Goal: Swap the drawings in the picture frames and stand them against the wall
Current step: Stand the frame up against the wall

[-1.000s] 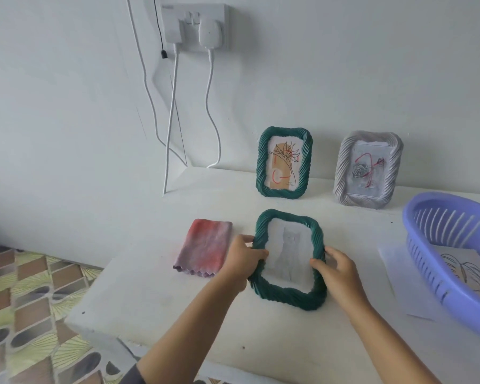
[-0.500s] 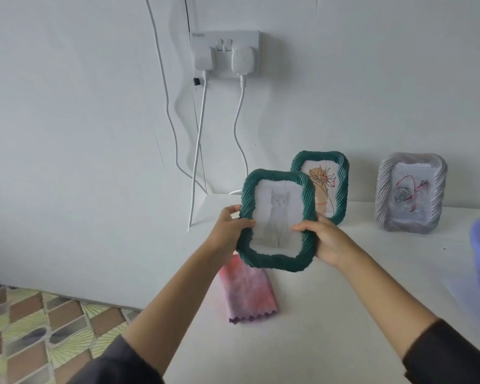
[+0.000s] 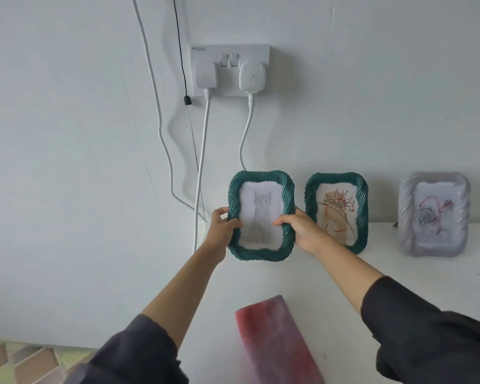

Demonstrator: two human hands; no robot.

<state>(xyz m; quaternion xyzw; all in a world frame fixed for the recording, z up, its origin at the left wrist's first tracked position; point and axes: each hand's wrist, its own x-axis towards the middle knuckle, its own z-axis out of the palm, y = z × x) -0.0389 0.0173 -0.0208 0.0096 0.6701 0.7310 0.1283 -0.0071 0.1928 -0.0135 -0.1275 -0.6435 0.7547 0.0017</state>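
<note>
Cat frame [image 3: 261, 214] nearer the wall [image 3: 67, 134]

This looks like a room in a home rather than a workplace. Above the left hand [image 3: 222, 228], a double socket plate [image 3: 229, 51] sits on a plain white painted wall [image 3: 67, 134], with two white plug-in chargers [image 3: 205, 76] in it and their cables [image 3: 201, 162] hanging down toward a white tabletop [image 3: 302, 278]. Below and left of that hand, patterned floor tiles [image 3: 17, 361] in brown and pale green show. The green cat frame [image 3: 261, 177] gripped by both hands, the flower frame [image 3: 362, 212] just right of the right hand [image 3: 299, 231], and a grey frame [image 3: 408, 217] farther right hold hand-made drawings. A folded pink cloth [image 3: 275, 342] lies nearer than the hands.
</note>
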